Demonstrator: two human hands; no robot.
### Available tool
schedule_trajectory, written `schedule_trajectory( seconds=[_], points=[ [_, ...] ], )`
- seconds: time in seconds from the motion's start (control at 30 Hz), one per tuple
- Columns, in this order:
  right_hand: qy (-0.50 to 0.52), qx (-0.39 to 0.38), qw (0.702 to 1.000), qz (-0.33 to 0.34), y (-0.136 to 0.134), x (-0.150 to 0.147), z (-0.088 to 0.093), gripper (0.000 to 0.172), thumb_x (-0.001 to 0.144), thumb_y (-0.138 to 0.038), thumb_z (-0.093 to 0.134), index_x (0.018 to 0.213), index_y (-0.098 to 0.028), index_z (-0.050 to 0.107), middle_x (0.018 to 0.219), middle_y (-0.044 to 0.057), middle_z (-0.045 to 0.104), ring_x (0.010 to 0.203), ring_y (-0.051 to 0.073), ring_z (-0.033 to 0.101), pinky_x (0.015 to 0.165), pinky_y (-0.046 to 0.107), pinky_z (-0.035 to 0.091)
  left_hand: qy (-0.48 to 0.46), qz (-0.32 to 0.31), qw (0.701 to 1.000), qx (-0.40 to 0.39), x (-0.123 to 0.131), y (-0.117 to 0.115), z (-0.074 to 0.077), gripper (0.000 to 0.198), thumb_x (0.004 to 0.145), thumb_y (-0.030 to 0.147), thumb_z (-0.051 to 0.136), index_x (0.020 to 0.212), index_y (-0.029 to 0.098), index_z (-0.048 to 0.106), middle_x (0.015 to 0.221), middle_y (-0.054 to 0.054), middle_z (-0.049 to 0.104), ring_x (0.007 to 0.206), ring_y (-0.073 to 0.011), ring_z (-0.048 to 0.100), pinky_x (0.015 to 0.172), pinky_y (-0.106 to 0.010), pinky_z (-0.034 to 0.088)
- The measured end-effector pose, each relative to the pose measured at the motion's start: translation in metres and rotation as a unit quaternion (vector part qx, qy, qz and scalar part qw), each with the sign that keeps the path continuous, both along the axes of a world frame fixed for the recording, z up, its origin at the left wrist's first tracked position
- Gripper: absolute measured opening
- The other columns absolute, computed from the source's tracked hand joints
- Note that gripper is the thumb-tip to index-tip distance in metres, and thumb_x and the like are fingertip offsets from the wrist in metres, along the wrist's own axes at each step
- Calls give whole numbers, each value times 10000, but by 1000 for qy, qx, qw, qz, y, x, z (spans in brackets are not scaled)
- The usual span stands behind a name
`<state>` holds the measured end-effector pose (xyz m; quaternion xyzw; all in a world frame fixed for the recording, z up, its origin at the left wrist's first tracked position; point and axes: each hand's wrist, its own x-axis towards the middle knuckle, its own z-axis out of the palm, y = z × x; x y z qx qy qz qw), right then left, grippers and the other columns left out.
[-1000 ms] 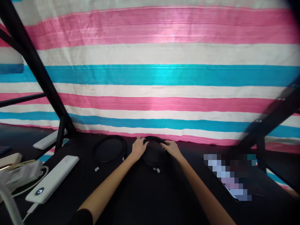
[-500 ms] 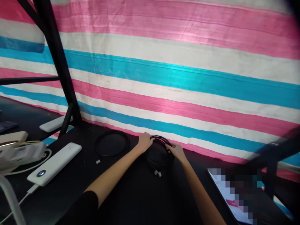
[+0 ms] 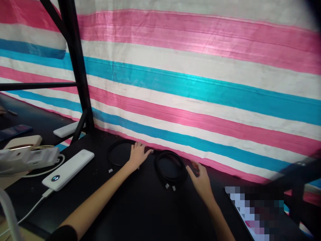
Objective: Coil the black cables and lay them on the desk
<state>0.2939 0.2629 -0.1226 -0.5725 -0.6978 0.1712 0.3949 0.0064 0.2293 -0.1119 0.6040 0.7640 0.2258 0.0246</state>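
Observation:
A coiled black cable (image 3: 155,164) lies on the dark tabletop, with two light-coloured plugs (image 3: 171,186) at its near side. To its left a second coiled black cable (image 3: 109,155) shows, its right part covered by my left hand (image 3: 137,155). That hand has its fingers spread and thumb out; whether it touches the second coil I cannot tell. A small pale plug (image 3: 110,170) sits at the second coil's near left. My right hand (image 3: 200,177) is just right of the first coil, fingers apart, holding nothing.
A white power bank (image 3: 69,170) with a lit display and a plugged-in white cable is at the left. Beyond it are a white power strip (image 3: 30,159) and a black metal frame post (image 3: 81,80). A lit screen device (image 3: 242,211) lies right. A striped sheet (image 3: 175,87) hangs behind.
Both hands have let go of the first coil. My left hand moved left over the second coil, and my right hand moved off to the right. The view shifted slightly.

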Motion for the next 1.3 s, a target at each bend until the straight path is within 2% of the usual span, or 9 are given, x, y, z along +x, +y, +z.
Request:
schedule_trajectory(
  seconds=[0.13, 0.4, 0.7, 0.73, 0.8, 0.87, 0.93, 1.1, 1.3],
  points=[
    [38, -67, 996, 48, -57, 18, 6, 442, 771, -508, 554, 1065, -184, 622, 1040, 113, 646, 990, 267, 608, 826, 396, 495, 1, -8, 999, -53, -30, -36, -8, 450, 765, 588, 569, 881, 162, 657, 957, -121, 658, 1005, -301, 566, 907, -419, 363],
    [86, -63, 994, 28, -135, 31, 19, 370, 748, -499, 606, 963, -205, 667, 995, 91, 672, 890, 246, 645, 736, 344, 539, -34, -20, 992, -118, -29, -68, -6, 220, 718, 301, 609, 862, 142, 654, 948, -141, 694, 964, -297, 628, 846, -374, 431],
    [153, -115, 975, 112, -181, 6, 47, 336, 784, -485, 607, 963, -207, 667, 913, 79, 691, 850, 238, 661, 781, 348, 518, -213, -17, 977, -9, -5, -137, 53, 333, 890, 387, 306, 829, 166, 547, 721, -48, 613, 595, -151, 577, 516, -239, 424],
    [164, -124, 969, 135, -187, -6, 50, 330, 804, -476, 592, 978, -205, 663, 917, 80, 689, 858, 234, 658, 788, 350, 514, -252, -21, 967, 15, 4, -152, 61, 363, 910, 408, 250, 805, 178, 511, 659, -13, 558, 507, -120, 510, 445, -216, 376],
    [180, -134, 957, 186, -200, -31, 56, 336, 842, -445, 565, 1070, -211, 644, 994, 84, 675, 919, 226, 640, 820, 353, 500, -480, -56, 871, 86, 23, -182, 77, 295, 878, 442, 386, 741, 194, 466, 553, 40, 440, 422, -94, 393, 359, -195, 269],
    [196, -136, 942, 234, -214, -54, 63, 356, 875, -407, 543, 1178, -230, 604, 1122, 84, 634, 1034, 219, 593, 871, 350, 479, -590, -115, 796, 73, 44, -210, 87, 268, 859, 437, 469, 758, 193, 511, 517, 50, 431, 444, -98, 420, 395, -189, 326],
    [231, -133, 922, 280, -227, -70, 69, 381, 890, -400, 535, 1238, -250, 574, 1237, 76, 579, 1133, 215, 537, 954, 355, 433, -612, -148, 776, 42, 64, -231, 91, 229, 831, 421, 541, 806, 198, 591, 596, 18, 545, 546, -118, 522, 523, -212, 449],
    [350, -196, 877, 263, -248, -71, 79, 396, 919, -481, 464, 1205, -246, 607, 1184, 70, 618, 977, 191, 607, 838, 315, 496, -600, -153, 783, -56, 96, -254, 82, 303, 729, 495, 653, 868, 234, 714, 905, -58, 686, 1011, -243, 593, 853, -316, 492],
    [343, -218, 876, 260, -252, -37, 83, 312, 909, -430, 512, 1097, -236, 669, 1048, 52, 675, 957, 185, 617, 875, 313, 475, -589, -27, 804, -77, 113, -246, 56, 538, 696, 695, 569, 782, 189, 730, 847, -84, 688, 894, -254, 612, 829, -357, 480]
  ],
)
